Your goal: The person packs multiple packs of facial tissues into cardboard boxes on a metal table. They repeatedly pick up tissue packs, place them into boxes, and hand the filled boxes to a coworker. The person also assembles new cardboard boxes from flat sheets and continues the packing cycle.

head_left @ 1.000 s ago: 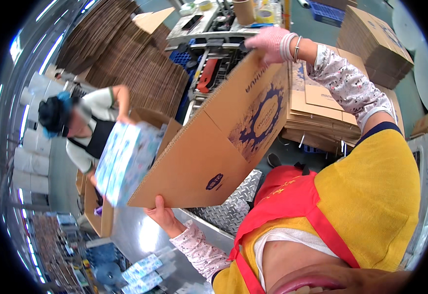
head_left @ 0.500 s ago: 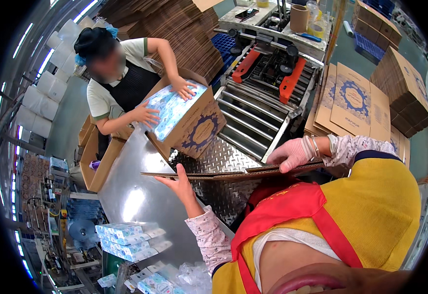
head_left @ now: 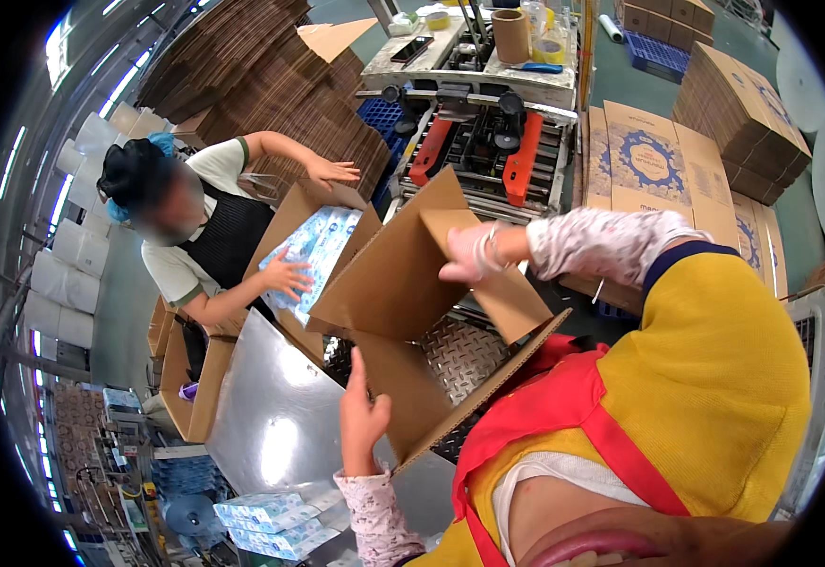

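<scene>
An unfolded brown cardboard carton (head_left: 389, 274) stands open in front of me, its flaps spread. Through it the metal plate (head_left: 464, 354) beneath shows. My right hand (head_left: 474, 253), in a pale glove, grips the carton at its far right flap, with the fingers partly hidden. Against the near left side of the carton, my left hand (head_left: 363, 416) is bare, its index finger stretched out and its thumb apart. Beyond the carton's far left side, a co-worker's hands are over another carton (head_left: 346, 250) filled with blue-and-white plastic packs (head_left: 323, 250).
A roller conveyor machine with orange guides (head_left: 523, 161) lies ahead. Flat printed cartons (head_left: 648, 156) lean at the right. A shiny metal table (head_left: 261, 378) is at my left, with stacked packs (head_left: 271, 520) near it. An open box (head_left: 195, 387) stands beside the co-worker.
The flat carton between my hands has been opened out into a box shape. My right hand has moved up and left, my left hand down. One co-worker's hand has lifted off the packs.
</scene>
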`<state>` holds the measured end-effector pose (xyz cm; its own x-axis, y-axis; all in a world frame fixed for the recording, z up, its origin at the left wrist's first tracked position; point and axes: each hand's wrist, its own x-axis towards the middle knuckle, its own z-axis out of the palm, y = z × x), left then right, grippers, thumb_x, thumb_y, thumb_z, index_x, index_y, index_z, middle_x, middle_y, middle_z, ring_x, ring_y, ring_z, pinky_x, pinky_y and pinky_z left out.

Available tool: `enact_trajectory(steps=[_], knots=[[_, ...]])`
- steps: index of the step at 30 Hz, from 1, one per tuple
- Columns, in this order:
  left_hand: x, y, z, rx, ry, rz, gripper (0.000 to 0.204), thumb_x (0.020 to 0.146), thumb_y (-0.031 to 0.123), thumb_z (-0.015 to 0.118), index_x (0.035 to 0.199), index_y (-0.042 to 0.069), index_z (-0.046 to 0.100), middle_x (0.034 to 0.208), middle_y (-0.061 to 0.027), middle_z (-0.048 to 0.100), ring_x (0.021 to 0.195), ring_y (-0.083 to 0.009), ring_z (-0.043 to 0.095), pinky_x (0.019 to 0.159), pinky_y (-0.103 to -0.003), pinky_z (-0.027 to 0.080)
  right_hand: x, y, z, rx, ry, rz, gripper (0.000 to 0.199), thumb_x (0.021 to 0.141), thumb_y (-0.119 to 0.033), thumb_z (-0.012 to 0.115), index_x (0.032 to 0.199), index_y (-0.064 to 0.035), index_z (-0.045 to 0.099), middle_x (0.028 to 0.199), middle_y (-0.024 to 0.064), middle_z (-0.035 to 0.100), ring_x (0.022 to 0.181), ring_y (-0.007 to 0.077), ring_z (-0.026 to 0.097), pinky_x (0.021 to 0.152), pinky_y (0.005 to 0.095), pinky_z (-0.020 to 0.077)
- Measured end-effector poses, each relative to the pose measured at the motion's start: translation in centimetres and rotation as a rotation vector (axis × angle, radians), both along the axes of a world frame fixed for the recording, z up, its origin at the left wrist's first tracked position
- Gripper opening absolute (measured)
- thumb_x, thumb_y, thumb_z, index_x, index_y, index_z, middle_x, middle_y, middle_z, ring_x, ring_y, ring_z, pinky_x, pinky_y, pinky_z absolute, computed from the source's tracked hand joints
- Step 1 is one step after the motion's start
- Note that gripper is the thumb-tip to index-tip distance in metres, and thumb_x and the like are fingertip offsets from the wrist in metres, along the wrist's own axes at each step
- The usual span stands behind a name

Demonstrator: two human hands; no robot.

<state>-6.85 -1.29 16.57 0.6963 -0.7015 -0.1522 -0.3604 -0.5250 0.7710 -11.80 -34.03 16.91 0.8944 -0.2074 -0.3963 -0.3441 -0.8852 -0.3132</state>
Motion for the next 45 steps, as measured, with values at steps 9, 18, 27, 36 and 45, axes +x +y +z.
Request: enact_trajectory(steps=[9, 18, 27, 36, 45], knots=[[-3.0, -8.8, 0.6, 0.592, 0.108, -0.817, 0.132, 0.064, 0.076, 0.063, 0.139, -0.018, 0.010, 0.142, -0.0454, 0.001, 0.138, -0.0501, 0.002, 0.115, -0.043, 0.011, 4.2, -2.5, -9.3, -0.130, 0.121, 0.260, 0.052, 0.082, -0.032, 0.062, 0.114, 0.0056, 0.047, 0.092, 0.0255, 0.065, 0.089, 0.0404, 0.064, 0.075, 0.0463, 0.0517], [5.4, -9.1, -5.6, 0.407, -0.125, -0.328, 0.104, 0.062, 0.050, 0.080, 0.141, 0.000, 0.034, 0.150, -0.0295, 0.017, 0.142, -0.0399, 0.012, 0.111, -0.055, 0.017, 11.0, -1.5, -0.3, 0.960, -0.036, 0.230, 0.033, 0.092, -0.027, 0.056, 0.116, -0.0043, 0.060, 0.083, 0.0055, 0.066, 0.072, 0.0127, 0.066, 0.063, 0.0283, 0.0535], [3.0, -3.0, -12.8, 0.038, -0.280, 0.541, 0.123, 0.063, 0.045, 0.083, 0.144, -0.009, 0.007, 0.149, -0.0333, 0.009, 0.140, -0.0464, 0.009, 0.114, -0.044, 0.016, 1.2, 0.7, -11.7, 0.060, -0.628, 0.729, 0.047, 0.081, -0.033, 0.062, 0.113, -0.0004, 0.052, 0.128, 0.0196, 0.049, 0.124, 0.0348, 0.043, 0.109, 0.0449, 0.0281], [4.5, -0.7, -14.0, 0.179, -0.258, 0.625, 0.059, 0.099, 0.028, 0.036, 0.144, -0.005, 0.018, 0.144, -0.0270, 0.032, 0.128, -0.0426, 0.038, 0.105, -0.042, 0.033, 11.4, -12.2, -15.0, 0.352, -0.772, -0.330, 0.031, 0.091, -0.031, 0.051, 0.102, -0.0062, 0.065, 0.096, 0.0159, 0.066, 0.092, 0.0305, 0.063, 0.081, 0.0354, 0.0485], [5.0, 11.6, -20.2, -0.077, -0.021, 1.085, 0.052, 0.100, 0.035, 0.031, 0.131, -0.006, 0.043, 0.134, -0.0216, 0.048, 0.122, -0.0343, 0.046, 0.104, -0.039, 0.033, 1.9, -8.6, -37.8, 0.681, 0.157, -0.792, 0.082, 0.085, -0.068, 0.041, 0.119, 0.0053, 0.058, 0.115, 0.0194, 0.063, 0.107, 0.0278, 0.060, 0.091, 0.0362, 0.0437]])
